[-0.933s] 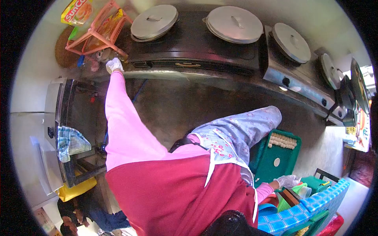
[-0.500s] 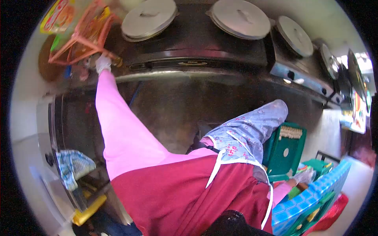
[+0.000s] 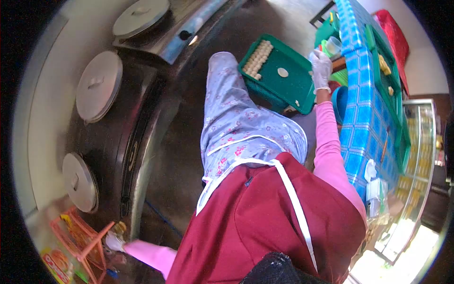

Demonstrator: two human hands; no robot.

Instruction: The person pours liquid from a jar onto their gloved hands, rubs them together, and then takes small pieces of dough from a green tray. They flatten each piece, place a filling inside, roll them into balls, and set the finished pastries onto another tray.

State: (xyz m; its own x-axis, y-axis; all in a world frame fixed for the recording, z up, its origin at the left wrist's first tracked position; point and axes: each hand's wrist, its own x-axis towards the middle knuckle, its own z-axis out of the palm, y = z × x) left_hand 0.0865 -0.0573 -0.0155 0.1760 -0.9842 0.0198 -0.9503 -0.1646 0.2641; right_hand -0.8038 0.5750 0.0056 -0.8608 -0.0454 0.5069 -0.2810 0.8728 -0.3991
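Note:
My left hand (image 3: 114, 240), in a white glove, reaches to an orange plastic rack (image 3: 81, 239) by the stove. Its fingers are too small and blurred to make out. My right hand (image 3: 321, 68), also gloved, is raised beside the right edge of a green tray (image 3: 270, 89), its fingers curled closed; what they hold, if anything, is hidden. Rows of small white dough balls (image 3: 259, 59) fill the tray's left end. A single pale round piece (image 3: 282, 72) is near its middle. Close to my right hand stands a clear plastic cup (image 3: 333, 45).
Several lidded pots, one with a round metal lid (image 3: 99, 86), sit on the dark stove (image 3: 111, 142) at left. A table with a blue checked cloth (image 3: 357, 109) runs along the right, bearing another green tray (image 3: 402, 146). A glass display case (image 3: 416, 151) stands beyond.
The view has swung to the right, so the stove now lies at left. My right hand has come up from low beside the table to the tray's edge. My left hand stays by the rack.

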